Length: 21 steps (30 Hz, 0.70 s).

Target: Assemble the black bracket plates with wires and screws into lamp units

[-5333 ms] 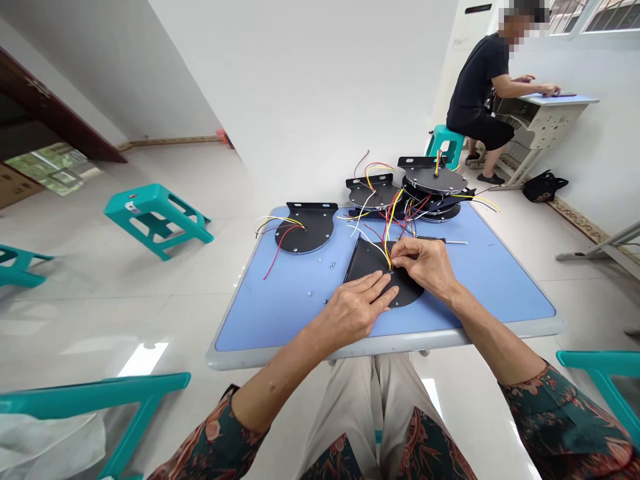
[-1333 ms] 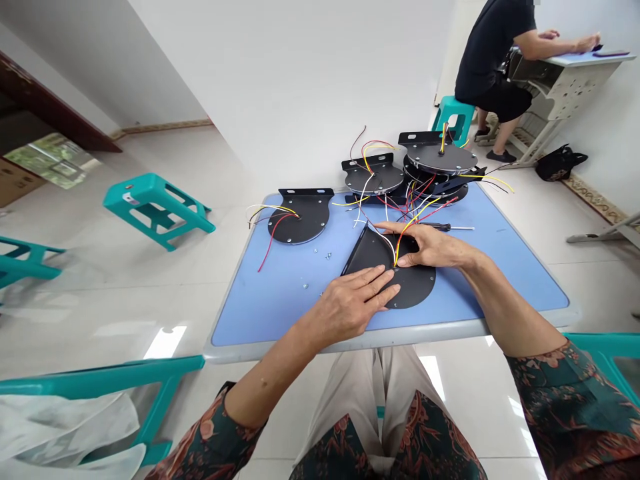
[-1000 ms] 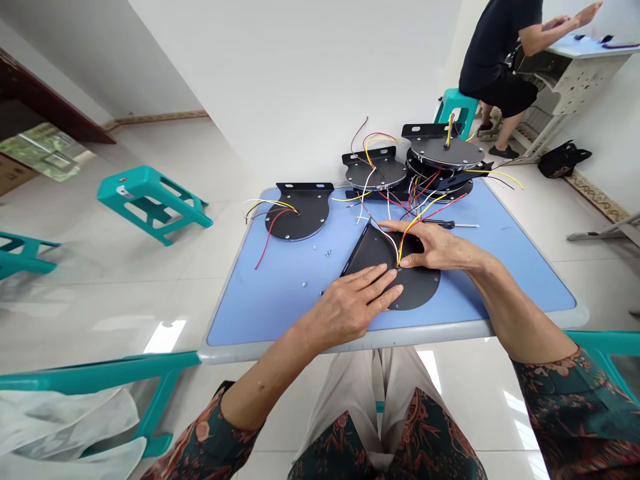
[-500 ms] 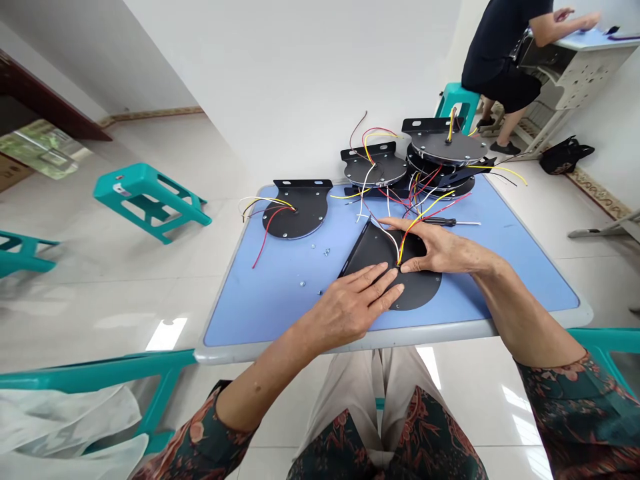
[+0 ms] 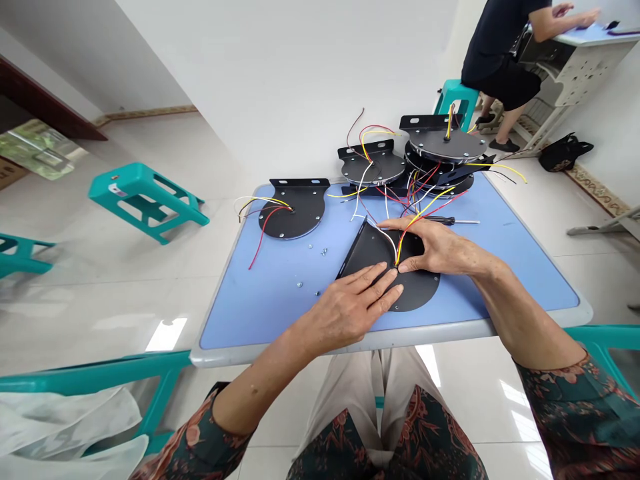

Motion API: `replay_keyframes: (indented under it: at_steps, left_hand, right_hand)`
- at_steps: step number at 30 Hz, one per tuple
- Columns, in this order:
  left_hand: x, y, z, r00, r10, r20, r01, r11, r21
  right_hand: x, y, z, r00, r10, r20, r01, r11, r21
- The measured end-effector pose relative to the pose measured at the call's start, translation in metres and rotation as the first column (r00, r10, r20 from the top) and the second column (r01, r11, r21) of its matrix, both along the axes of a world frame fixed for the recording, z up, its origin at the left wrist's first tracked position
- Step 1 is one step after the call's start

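Observation:
A black metal plate (image 5: 417, 290) with a round end lies on the blue table (image 5: 505, 267) in front of me. My left hand (image 5: 350, 307) rests flat on its near left part, fingers stretched out. My right hand (image 5: 437, 247) lies over its far side, thumb and fingers spread around the spot where yellow, red and white wires (image 5: 415, 217) come out of the plate's middle. Both hands press on the plate without gripping anything.
A screwdriver (image 5: 450, 221) lies behind my right hand. Another wired black plate (image 5: 290, 212) sits at far left, stacked plates (image 5: 440, 157) at the back. Small screws (image 5: 323, 252) are scattered on the table. Teal stools (image 5: 145, 200) stand around. A person in black sits at a desk (image 5: 575, 60) far right.
Over five seconds my right hand went from pinching the wires to lying spread on the plate. In the last second both hands stayed put; only the view shifted slightly.

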State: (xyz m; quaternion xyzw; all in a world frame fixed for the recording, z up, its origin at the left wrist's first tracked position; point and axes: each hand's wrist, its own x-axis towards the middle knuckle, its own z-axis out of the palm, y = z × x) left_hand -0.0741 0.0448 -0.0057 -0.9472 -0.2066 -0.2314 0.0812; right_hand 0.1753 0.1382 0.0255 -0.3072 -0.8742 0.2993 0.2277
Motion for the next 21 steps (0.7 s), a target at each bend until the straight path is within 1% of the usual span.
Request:
replay_keyframes:
  at_steps: [4, 13, 21]
  left_hand:
    - [0.0003, -0.0001, 0.0009, 1.000, -0.001, -0.011, 0.001, 1.000, 0.014]
    - [0.0003, 0.0004, -0.0003, 1.000, -0.008, 0.013, 0.008, 1.000, -0.018]
    - [0.0022, -0.0001, 0.0018, 1.000, 0.006, 0.009, -0.006, 1.000, 0.001]
  right_hand:
    - [0.0000, -0.0013, -0.0003, 1.000, -0.001, 0.000, 0.001, 1.000, -0.011]
    - [0.0006, -0.0024, 0.0010, 0.999, 0.023, 0.031, -0.024, 1.000, 0.019]
    - [-0.0002, -0.0050, 0.0023, 0.999, 0.021, 0.037, -0.022, 0.999, 0.027]
